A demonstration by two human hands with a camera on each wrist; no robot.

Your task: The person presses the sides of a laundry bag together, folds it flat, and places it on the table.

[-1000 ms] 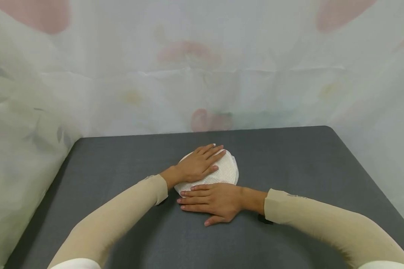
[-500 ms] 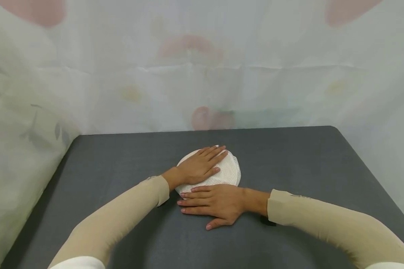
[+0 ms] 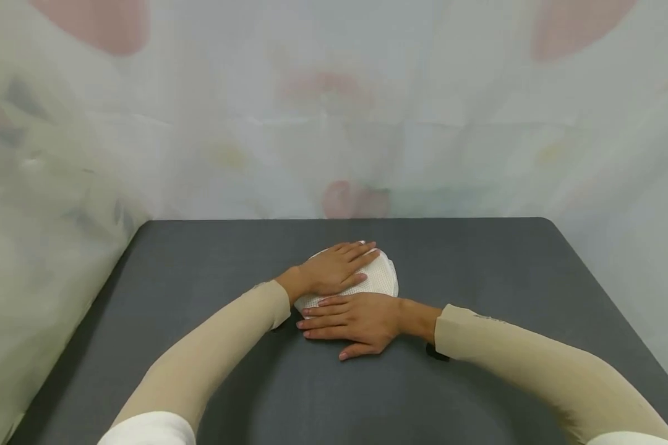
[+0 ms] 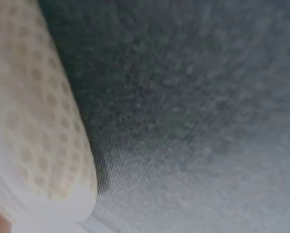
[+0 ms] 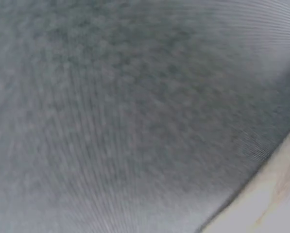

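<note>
Head view: a white mesh pad (image 3: 375, 279), round in outline with a fine grid texture, lay flat near the middle of a dark grey desk (image 3: 479, 272). The left hand (image 3: 333, 269) rested palm down on top of the pad, its fingers (image 3: 362, 250) straight, held together and pointing toward the far right; they pressed on the pad without curling round it. The right hand (image 3: 352, 319) lay flat just in front of the pad, along its near edge, with straight fingers (image 3: 318, 314) pointing left and the uppermost finger touching or overlapping the pad's near rim; the thumb was spread toward the person. This hand likewise gripped nothing. The two hands lay close together, the left behind the right, and both forearms wore beige sleeves (image 3: 512, 358).

Left wrist view: the pad's textured edge (image 4: 33, 126) appeared at the left, blurred, resting against the desk's grey woven surface (image 4: 193, 111).

Right wrist view: only the desk surface (image 5: 125, 116) was visible, blurred, with a pale strip at the lower right corner that could not be identified.

Behind and to both sides of the desk hung a pale, translucent curtain (image 3: 334, 123) with faint pink and green patterns.
</note>
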